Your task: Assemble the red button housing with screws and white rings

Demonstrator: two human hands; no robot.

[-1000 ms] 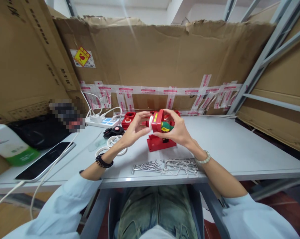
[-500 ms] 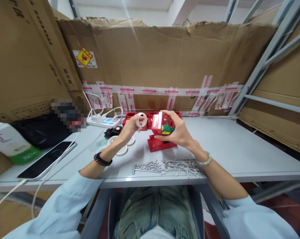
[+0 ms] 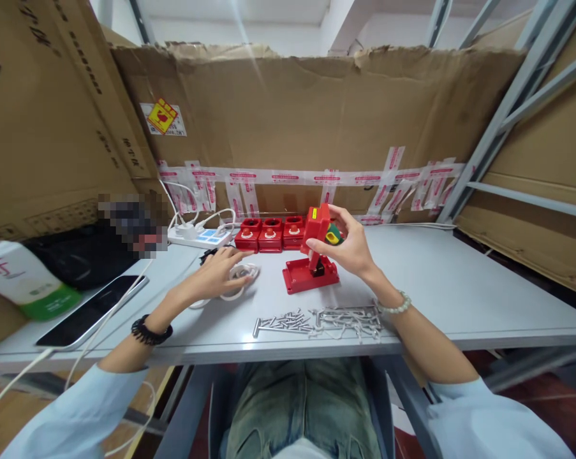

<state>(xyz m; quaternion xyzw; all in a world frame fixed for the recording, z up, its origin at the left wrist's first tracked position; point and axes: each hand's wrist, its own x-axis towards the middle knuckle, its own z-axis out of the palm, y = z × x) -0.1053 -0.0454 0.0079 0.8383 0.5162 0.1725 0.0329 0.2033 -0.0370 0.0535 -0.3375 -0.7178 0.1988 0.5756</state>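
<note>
The left hand (image 3: 219,274) has moved down to the white rings (image 3: 243,275), fingers spread over them; the right hand (image 3: 352,245) grips the red housing (image 3: 317,224) between thumb and fingers, above the red base (image 3: 297,275).

The right hand (image 3: 347,245) grips the red housing (image 3: 315,226) above its base (image 3: 300,275).

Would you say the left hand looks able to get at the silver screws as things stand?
Probably yes: the screws lie uncovered near the table's front edge, with nothing visible between them and the left hand, though it may be holding a white ring.
</note>
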